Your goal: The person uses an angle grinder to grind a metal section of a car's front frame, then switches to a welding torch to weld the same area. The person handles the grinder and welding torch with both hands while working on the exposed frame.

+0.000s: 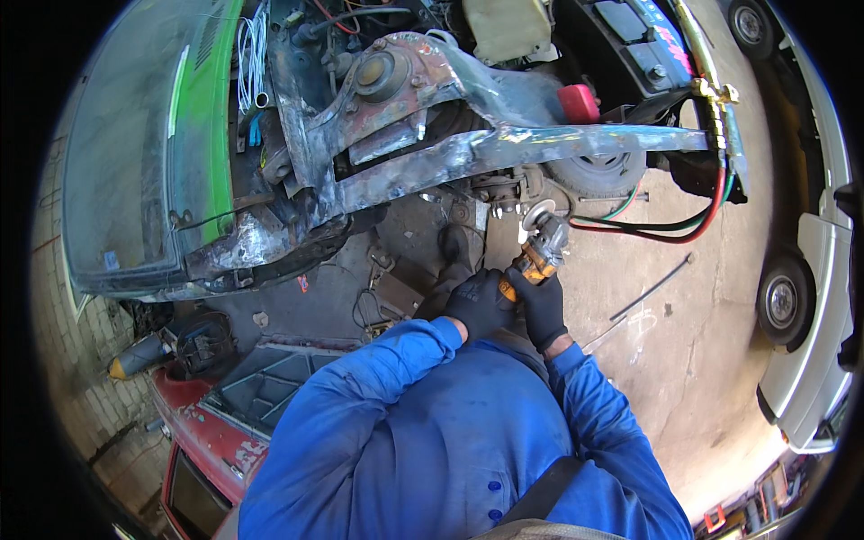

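Note:
An angle grinder (pixel 538 259), yellow and black with a grey metal head, is held in front of my body by both gloved hands. My left hand (pixel 481 304), in a black glove, is wrapped round the body of the tool. Beside it, my right hand (pixel 543 310), also gloved in black, is closed on the grinder nearer its head. The disc (pixel 538 214) points away from me, close to a wheel hub with studs (pixel 506 196) under the car's bare metal inner wing (pixel 432 162). Whether the disc is spinning or touching anything I cannot tell.
Red and green gas hoses (pixel 670 236) loop over the floor from a brass torch (pixel 715 94). A metal rod (pixel 652 286) lies on the concrete. A car battery (pixel 630 45) sits in the engine bay. White vehicle (pixel 810 333) at right; red body panel (pixel 193 405) at lower left.

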`<state>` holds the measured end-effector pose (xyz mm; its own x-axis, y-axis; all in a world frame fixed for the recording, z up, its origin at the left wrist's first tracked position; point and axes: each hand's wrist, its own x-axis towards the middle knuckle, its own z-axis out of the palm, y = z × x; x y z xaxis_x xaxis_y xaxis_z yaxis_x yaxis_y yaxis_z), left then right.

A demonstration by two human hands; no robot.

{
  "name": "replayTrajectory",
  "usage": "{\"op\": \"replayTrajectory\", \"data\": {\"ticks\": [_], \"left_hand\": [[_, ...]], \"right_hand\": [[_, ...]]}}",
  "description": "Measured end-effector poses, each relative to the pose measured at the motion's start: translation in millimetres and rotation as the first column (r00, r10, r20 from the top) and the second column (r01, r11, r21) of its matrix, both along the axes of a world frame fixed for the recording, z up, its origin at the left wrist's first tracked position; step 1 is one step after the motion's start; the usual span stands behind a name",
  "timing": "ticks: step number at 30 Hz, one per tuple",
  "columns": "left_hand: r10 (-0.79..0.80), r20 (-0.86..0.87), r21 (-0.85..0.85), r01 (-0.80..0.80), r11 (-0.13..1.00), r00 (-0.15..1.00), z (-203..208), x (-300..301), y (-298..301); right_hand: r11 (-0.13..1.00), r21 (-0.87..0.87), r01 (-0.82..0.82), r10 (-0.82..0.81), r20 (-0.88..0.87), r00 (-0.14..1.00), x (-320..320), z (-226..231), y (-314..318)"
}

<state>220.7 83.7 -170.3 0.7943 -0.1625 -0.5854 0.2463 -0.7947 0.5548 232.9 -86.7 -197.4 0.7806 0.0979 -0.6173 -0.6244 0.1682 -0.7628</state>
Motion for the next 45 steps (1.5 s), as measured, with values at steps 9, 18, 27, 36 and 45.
{"op": "replayTrajectory", "data": {"ticks": [9, 18, 27, 36, 45], "left_hand": [[0.152, 0.329, -0.001, -0.161, 0.987, 0.932, 40, -34, -30], [0.441, 0.289, -0.233, -0.385, 0.893, 0.85, 123, -64, -48], [0.386, 0.095, -0.332, -0.336, 0.881, 0.918, 156, -37, -45], [0.637, 0.13, -0.582, -0.461, 0.67, 0.76, 163, -31, -43], [0.71, 0.348, -0.51, -0.512, 0.692, 0.612, 146, -60, 47]], "right_hand": [[0.941, 0.244, -0.236, 0.235, 0.031, 0.971, 8, 55, -60], [0.754, 0.243, -0.611, 0.519, 0.35, 0.78, 32, 111, -85], [0.731, 0.247, -0.636, 0.529, 0.384, 0.757, 58, 167, -88], [0.683, 0.005, -0.73, 0.684, 0.344, 0.643, 75, 185, -71], [0.601, -0.467, -0.648, 0.798, 0.383, 0.465, 106, 222, -53]]}}
